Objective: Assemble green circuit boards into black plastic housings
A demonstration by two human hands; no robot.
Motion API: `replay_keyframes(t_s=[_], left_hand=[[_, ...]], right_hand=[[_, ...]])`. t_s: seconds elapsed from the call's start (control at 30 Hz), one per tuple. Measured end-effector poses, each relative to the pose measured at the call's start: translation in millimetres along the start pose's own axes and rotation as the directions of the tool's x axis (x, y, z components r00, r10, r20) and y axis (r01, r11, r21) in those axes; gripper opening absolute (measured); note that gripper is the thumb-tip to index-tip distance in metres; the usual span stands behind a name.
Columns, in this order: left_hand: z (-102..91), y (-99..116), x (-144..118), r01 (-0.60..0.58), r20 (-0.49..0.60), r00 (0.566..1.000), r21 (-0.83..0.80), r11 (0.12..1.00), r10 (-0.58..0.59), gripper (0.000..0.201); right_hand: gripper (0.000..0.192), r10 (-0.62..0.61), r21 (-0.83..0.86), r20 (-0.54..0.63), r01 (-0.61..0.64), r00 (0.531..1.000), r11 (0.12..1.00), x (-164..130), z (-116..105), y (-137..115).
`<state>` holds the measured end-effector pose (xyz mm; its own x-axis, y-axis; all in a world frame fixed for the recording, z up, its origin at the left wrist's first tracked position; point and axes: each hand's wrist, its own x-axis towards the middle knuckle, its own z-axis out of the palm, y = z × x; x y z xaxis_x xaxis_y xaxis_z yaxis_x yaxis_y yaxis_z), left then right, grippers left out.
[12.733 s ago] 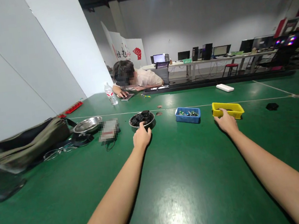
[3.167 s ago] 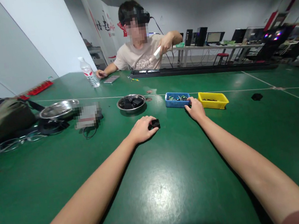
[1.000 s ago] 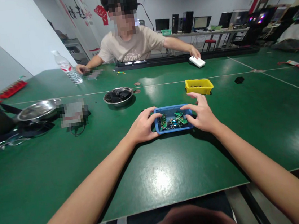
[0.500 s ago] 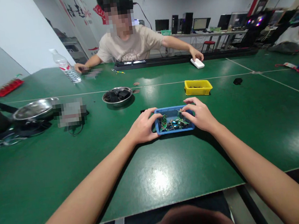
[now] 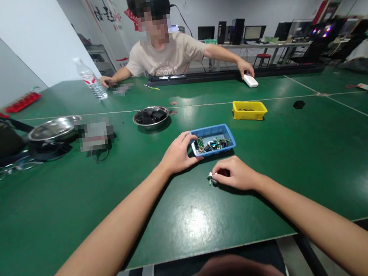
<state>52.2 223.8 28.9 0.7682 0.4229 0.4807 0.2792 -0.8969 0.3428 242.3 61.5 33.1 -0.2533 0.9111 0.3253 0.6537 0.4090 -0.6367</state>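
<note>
A blue plastic bin [image 5: 211, 130] sits on the green table in front of me, tilted slightly in its heading. Inside lie several small green circuit boards [image 5: 217, 143] with components on them. My left hand [image 5: 176, 154] grips the bin's left end, thumb at the near side and fingers over the rim. Just in front of the bin, close above the tabletop, my right hand [image 5: 237, 172] is closed in a pinch. Between its fingertips is a small circuit board [image 5: 210, 178] with white and dark parts, partly hidden by the fingers.
Beyond the bin are a yellow bin [image 5: 249, 111] with dark pieces and a steel bowl [image 5: 152, 125] of black parts. A black piece [image 5: 299, 104] lies to the right. At left are another steel bowl [image 5: 55, 128], glasses [image 5: 13, 168] and a bottle [image 5: 91, 80]. A person sits opposite, touching a white object [image 5: 250, 80].
My right hand has left the blue bin and come toward me with a small circuit board. The blue bin's right end has swung slightly away. My left hand stays on its left end.
</note>
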Motion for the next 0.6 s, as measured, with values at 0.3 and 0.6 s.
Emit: replay_keyframes(t_s=[0.3, 0.6], left_hand=[[0.0, 0.5, -0.7, 0.009, 0.020, 1.000, -0.052, 0.999, -0.008, 0.057], [5.4, 2.3, -0.1, 0.043, -0.052, 0.998, -0.087, 0.995, -0.047, 0.058]], right_hand=[[0.024, 0.186, -0.208, -0.343, -0.267, 0.921, 0.941, -7.6, -28.9, 34.2], [0.012, 0.034, -0.335, -0.373, -0.169, 0.927, 0.927, 3.4, -25.5, 69.7]])
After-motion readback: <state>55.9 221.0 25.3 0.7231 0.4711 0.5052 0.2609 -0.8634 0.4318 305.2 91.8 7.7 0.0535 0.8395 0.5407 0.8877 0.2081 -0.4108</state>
